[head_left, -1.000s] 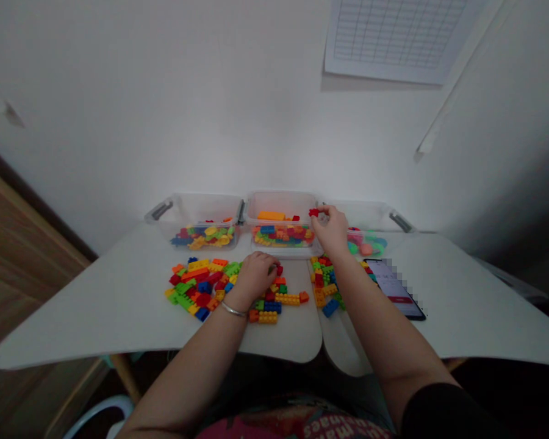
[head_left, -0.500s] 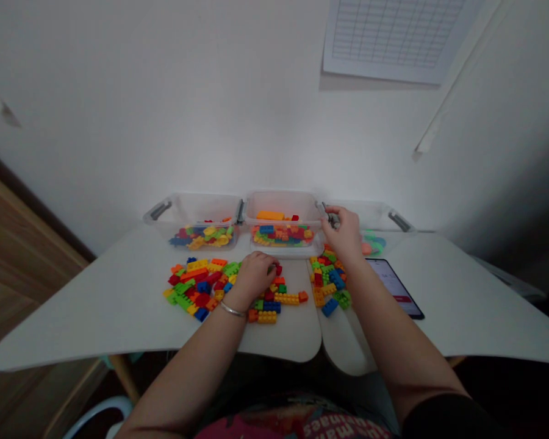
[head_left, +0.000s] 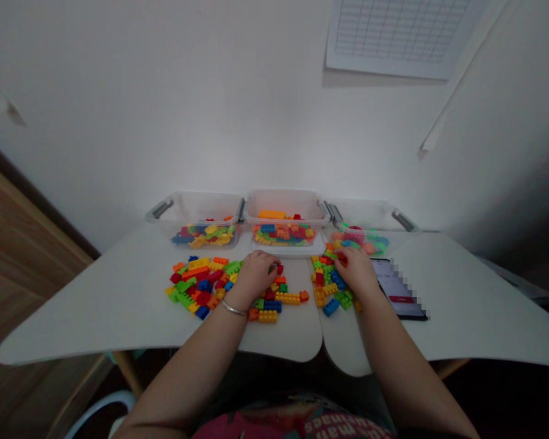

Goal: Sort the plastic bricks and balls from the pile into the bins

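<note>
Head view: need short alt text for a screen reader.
A person's left hand and right hand reach into loose piles of colourful plastic building bricks on a white table. Behind them stand three clear plastic bins holding more toy pieces, and a smartphone lies to the right.

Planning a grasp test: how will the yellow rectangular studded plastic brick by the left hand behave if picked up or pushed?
The yellow brick likely feels stiff and light for its size, given its moulded toy look. Flat sides suggest it slides rather than rolls when pushed. Glossy faces may be slightly slippery, though the studs should help grip.
</note>
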`<state>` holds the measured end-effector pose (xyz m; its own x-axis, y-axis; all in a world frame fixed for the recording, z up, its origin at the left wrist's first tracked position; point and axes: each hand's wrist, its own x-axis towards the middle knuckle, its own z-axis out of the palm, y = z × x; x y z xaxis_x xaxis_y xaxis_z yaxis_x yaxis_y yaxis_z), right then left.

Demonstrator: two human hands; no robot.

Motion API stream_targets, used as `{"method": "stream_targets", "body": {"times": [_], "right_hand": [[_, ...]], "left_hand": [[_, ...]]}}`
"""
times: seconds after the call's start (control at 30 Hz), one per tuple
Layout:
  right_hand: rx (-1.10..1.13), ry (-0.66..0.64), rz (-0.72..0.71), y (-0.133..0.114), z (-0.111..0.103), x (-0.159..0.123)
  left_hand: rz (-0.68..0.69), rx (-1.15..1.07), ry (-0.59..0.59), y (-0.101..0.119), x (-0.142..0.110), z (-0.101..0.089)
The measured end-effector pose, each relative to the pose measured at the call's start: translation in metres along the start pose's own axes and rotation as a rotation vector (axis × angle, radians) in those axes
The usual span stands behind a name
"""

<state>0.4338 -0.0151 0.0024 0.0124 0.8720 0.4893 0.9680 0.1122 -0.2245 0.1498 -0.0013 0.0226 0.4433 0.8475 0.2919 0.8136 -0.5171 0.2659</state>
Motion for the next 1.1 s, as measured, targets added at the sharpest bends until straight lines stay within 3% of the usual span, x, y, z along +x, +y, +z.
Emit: {"method": "stream_targets", "body": {"times": [0.3, 0.7, 0.87, 1.1], "right_hand": [[-0.125, -0.005, 0.022, 0.002, 0.009, 0.0], [-0.055, 0.04, 0.089, -0.004, 0.005, 0.002], [0.12, 0.116, 0.023, -0.033, -0.004, 0.002], [0.329, 0.106, -0.125, -0.089, 0.0, -0.014]], "left_hand": [[-0.004, -0.001, 0.011, -0.002, 0.0, 0.003], [-0.001, -0.009, 0.01, -0.002, 0.001, 0.003], [-0.005, -0.015, 0.02, -0.003, 0.001, 0.004], [0.059, -0.055, 0.108, -0.004, 0.002, 0.005]]}}
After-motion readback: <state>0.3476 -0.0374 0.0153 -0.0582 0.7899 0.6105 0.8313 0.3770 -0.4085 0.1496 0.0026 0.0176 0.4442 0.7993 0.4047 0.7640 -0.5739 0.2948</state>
